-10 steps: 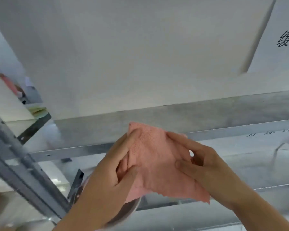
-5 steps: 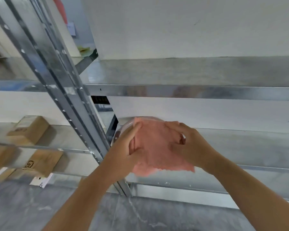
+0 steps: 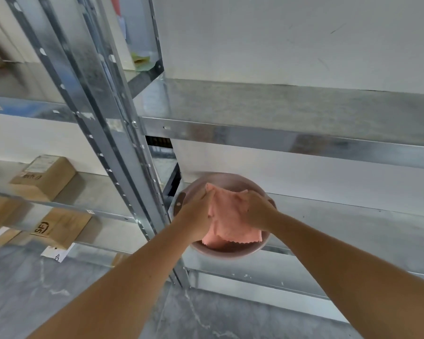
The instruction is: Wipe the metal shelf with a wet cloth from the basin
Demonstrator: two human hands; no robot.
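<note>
A pink cloth [image 3: 228, 216] hangs between my two hands, over a pinkish round basin [image 3: 230, 252] that stands on the lower metal shelf [image 3: 353, 231]. My left hand [image 3: 196, 214] grips the cloth's left edge. My right hand [image 3: 260, 211] grips its right edge. The cloth's lower end dips inside the basin. The upper metal shelf [image 3: 279, 111] runs across the view above the basin, grey and bare.
A slanted metal upright [image 3: 103, 118] stands left of the basin. Cardboard boxes [image 3: 44, 177] sit on the shelves to the left, one marked SF [image 3: 59, 226]. A white wall is behind the shelves. Grey floor lies below.
My view has dropped from the upper shelf to the lower one. Both hands have carried the cloth down and away, from in front of the upper shelf into the basin.
</note>
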